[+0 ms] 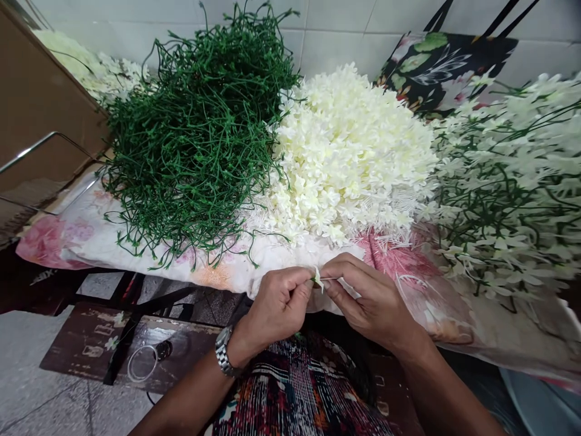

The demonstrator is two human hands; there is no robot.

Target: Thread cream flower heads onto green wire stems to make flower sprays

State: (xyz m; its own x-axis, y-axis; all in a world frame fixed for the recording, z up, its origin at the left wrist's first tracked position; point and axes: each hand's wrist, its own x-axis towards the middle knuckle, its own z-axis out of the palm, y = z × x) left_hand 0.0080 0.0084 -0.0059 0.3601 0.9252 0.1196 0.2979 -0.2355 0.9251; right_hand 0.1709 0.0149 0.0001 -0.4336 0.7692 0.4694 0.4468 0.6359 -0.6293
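Observation:
In front of my lap, at the near edge of the cloth-covered surface, my two hands almost meet. My left hand pinches a small white artificial flower between thumb and forefinger; a bit of green shows at its base. My right hand is closed in a pinch on a thin whitish strand that runs toward the flower. Just beyond them lie a pile of loose white artificial blossoms and, to its left, a tangled heap of green plastic stems.
Assembled white flower sprays stand at the right. A black floral bag leans against the tiled wall. At left are a cardboard box and a metal wire frame. Below, a clear round container rests on a brown wooden bench.

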